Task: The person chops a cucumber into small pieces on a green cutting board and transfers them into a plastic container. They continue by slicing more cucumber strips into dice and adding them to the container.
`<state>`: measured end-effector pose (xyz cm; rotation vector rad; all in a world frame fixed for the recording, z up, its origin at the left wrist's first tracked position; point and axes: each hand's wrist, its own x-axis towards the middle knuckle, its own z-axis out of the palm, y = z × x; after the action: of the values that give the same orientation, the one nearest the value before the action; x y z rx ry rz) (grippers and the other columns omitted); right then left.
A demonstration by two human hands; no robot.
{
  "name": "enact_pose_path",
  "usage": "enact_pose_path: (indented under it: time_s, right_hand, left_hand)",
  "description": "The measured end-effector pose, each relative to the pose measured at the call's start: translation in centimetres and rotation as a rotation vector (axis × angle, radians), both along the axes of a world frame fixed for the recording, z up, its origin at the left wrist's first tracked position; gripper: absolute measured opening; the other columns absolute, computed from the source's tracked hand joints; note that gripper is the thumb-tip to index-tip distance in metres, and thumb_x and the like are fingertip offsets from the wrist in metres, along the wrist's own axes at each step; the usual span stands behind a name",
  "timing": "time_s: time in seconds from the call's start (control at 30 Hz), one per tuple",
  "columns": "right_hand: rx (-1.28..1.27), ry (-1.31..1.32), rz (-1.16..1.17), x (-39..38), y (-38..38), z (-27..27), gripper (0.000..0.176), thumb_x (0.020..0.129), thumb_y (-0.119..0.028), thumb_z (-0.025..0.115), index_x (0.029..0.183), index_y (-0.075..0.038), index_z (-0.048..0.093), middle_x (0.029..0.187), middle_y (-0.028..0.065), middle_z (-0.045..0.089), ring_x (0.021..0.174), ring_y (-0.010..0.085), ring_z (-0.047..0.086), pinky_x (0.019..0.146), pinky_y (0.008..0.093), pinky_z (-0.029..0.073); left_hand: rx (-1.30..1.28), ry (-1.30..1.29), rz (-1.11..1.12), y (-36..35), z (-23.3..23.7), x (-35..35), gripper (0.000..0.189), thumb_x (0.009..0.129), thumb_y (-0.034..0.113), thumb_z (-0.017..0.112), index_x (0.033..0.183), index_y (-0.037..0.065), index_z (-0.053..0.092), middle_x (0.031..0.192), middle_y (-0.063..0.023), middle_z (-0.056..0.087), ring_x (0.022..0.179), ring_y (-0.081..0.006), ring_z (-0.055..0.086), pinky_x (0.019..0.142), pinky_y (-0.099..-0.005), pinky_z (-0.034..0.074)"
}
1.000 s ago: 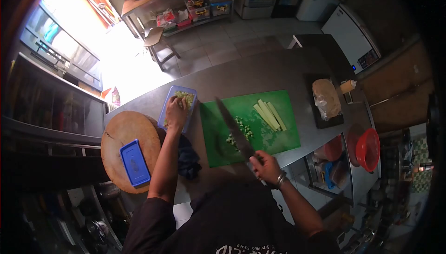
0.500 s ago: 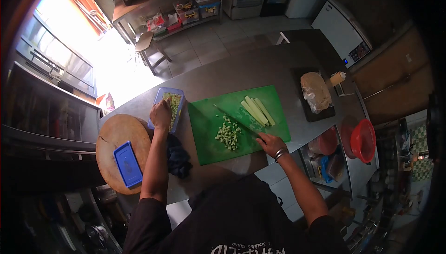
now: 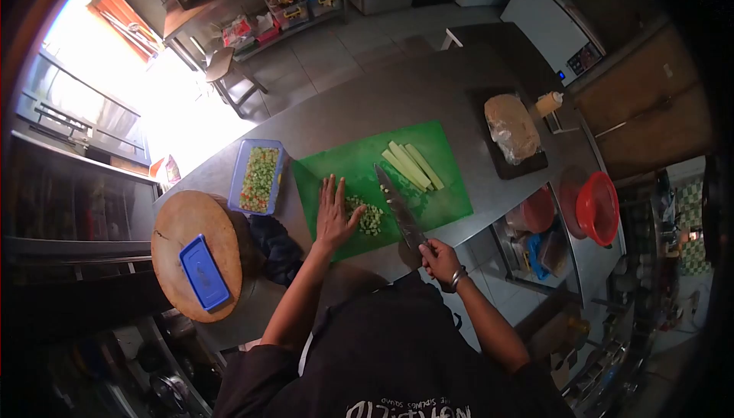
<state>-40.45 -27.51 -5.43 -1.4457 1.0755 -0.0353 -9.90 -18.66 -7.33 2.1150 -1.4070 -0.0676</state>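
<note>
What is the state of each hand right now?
Left hand: open, fingers extended, beside the diced vegetable.
Right hand: closed, holding the kitchen knife by its handle.

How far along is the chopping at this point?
Partly done, it seems. Mixed diced pieces already lie in the tub. In hand: the right hand holds the knife, and the left hand is spread beside a small diced pile on the green board. Apparently left: cutting the long pale-green strips, tubbing the pile and refitting the blue lid.

wide gap: green board (image 3: pixel 449 205) / wrapped bundle (image 3: pixel 511 129) | narrow gap: green board / tub (image 3: pixel 278 177) | obstacle: 1 knife (image 3: pixel 401 213)
</note>
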Motion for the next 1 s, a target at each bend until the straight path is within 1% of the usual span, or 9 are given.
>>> enact_pose_path:
  time_s: [0.1,0.3,0.37,0.43,0.57,0.7,0.8,0.87,1.0]
  right_hand:
    - [0.136,-0.081,-0.109,-0.7,2.7,-1.6,0.026,0.103,-0.032,0.060,0.096,-0.006,0.060,0.065,0.0004,0.060,0.049,0.0065,0.054,0.042,0.0258,0.045]
    - [0.055,-0.103,-0.167,2.8,7.4,-2.3,0.028,0.103,-0.028,0.059,0.087,-0.006,0.058,0.059,-0.0006,0.056,0.048,0.0082,0.054,0.043,0.0277,0.045]
    - [0.032,-0.115,-0.200,4.1,8.3,-2.5,0.028,0.101,-0.026,0.061,0.085,-0.004,0.057,0.060,0.0041,0.060,0.048,0.0129,0.058,0.045,0.0316,0.046]
    - [-0.259,-0.141,-0.111,5.0,9.1,-2.7,0.025,0.099,-0.023,0.063,0.087,-0.002,0.057,0.062,0.0097,0.064,0.049,0.0178,0.062,0.047,0.0349,0.048]
    - [-0.181,-0.104,-0.126,5.8,10.2,-2.8,0.022,0.096,-0.020,0.065,0.090,0.000,0.059,0.061,0.0156,0.064,0.053,0.0280,0.066,0.050,0.0385,0.049]
    - [-0.370,-0.217,-0.117,6.9,10.7,-2.4,0.023,0.096,-0.020,0.065,0.089,0.000,0.058,0.059,0.0163,0.063,0.049,0.0274,0.065,0.047,0.0380,0.048]
    - [-0.701,-0.382,-0.098,9.0,10.4,-1.6,0.024,0.097,-0.021,0.065,0.087,0.000,0.057,0.055,0.0122,0.060,0.044,0.0213,0.062,0.042,0.0357,0.046]
    - [-0.090,-0.246,-0.107,11.4,10.4,2.0,0.026,0.098,-0.023,0.065,0.086,-0.001,0.056,0.054,0.0076,0.058,0.042,0.0170,0.059,0.040,0.0342,0.045]
    - [-0.060,-0.351,-0.035,18.8,10.4,3.4,0.027,0.098,-0.024,0.064,0.086,-0.001,0.056,0.052,0.0065,0.057,0.042,0.0171,0.059,0.040,0.0341,0.046]
  left_hand:
    - [0.118,-0.053,-0.027,-0.3,-0.8,-1.4,0.084,0.091,0.055,0.065,0.148,-0.003,0.041,0.155,-0.0237,0.036,0.149,-0.0411,0.025,0.124,-0.0521,0.019]
    - [0.076,0.043,-0.130,-0.8,-0.9,-5.4,0.085,0.089,0.055,0.068,0.146,-0.004,0.043,0.153,-0.0251,0.039,0.148,-0.0420,0.028,0.123,-0.0515,0.020]
    - [-0.012,0.103,0.041,-1.7,-1.2,-7.0,0.083,0.089,0.048,0.072,0.146,-0.005,0.043,0.152,-0.0258,0.040,0.146,-0.0425,0.030,0.123,-0.0513,0.022]
    - [-0.070,0.154,0.106,-2.7,-1.6,-7.8,0.077,0.090,0.041,0.072,0.146,-0.004,0.043,0.151,-0.0254,0.041,0.146,-0.0428,0.032,0.123,-0.0512,0.022]
    - [-0.129,0.217,0.198,-3.2,-2.9,-7.7,0.054,0.095,0.017,0.064,0.141,-0.006,0.049,0.149,-0.0244,0.045,0.144,-0.0422,0.036,0.122,-0.0506,0.025]
    - [-0.220,0.265,0.219,-2.9,-2.6,-7.0,0.042,0.095,0.007,0.059,0.135,-0.006,0.056,0.145,-0.0235,0.050,0.142,-0.0416,0.040,0.121,-0.0494,0.029]
    - [-0.268,0.272,0.218,-2.5,-0.2,-5.2,0.038,0.095,0.005,0.059,0.131,-0.008,0.058,0.142,-0.0244,0.053,0.139,-0.0418,0.044,0.118,-0.0487,0.033]
    - [-0.289,0.190,0.237,-2.0,2.0,-2.1,0.038,0.095,0.005,0.058,0.131,-0.008,0.058,0.141,-0.0248,0.053,0.137,-0.0426,0.046,0.116,-0.0476,0.036]
    - [-0.331,0.048,0.328,-0.5,6.1,5.8,0.038,0.095,0.004,0.058,0.130,-0.008,0.059,0.139,-0.0265,0.054,0.134,-0.0435,0.048,0.114,-0.0461,0.038]
